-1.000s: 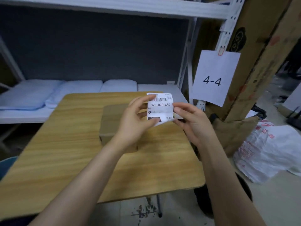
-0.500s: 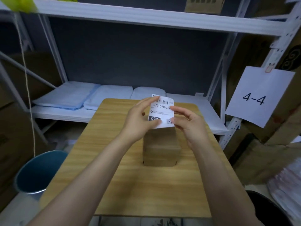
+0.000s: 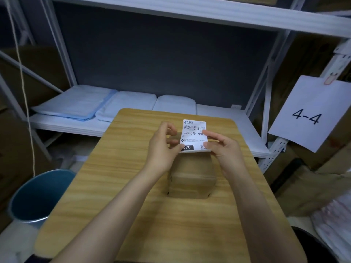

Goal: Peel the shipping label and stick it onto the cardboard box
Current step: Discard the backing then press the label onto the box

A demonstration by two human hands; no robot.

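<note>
A white shipping label (image 3: 192, 134) with a barcode and "070-070-A80" is held upright between both hands, just above the far top edge of the cardboard box. My left hand (image 3: 163, 148) pinches its lower left corner with thumb and fingers. My right hand (image 3: 221, 147) grips its right edge, thumb across the front. The brown cardboard box (image 3: 190, 177) stands on the wooden table (image 3: 117, 168), directly under and in front of the label. The label's back side is hidden.
A blue bin (image 3: 36, 198) stands on the floor left of the table. White shelving (image 3: 224, 118) behind holds folded pale blue and white packs (image 3: 102, 105). A paper sign "4-4" (image 3: 308, 114) hangs at right, with cardboard and bags below it.
The view has swung left and down, so the box now sits centred under the hands. The label has come lower, close to the box top, still held by both hands.
</note>
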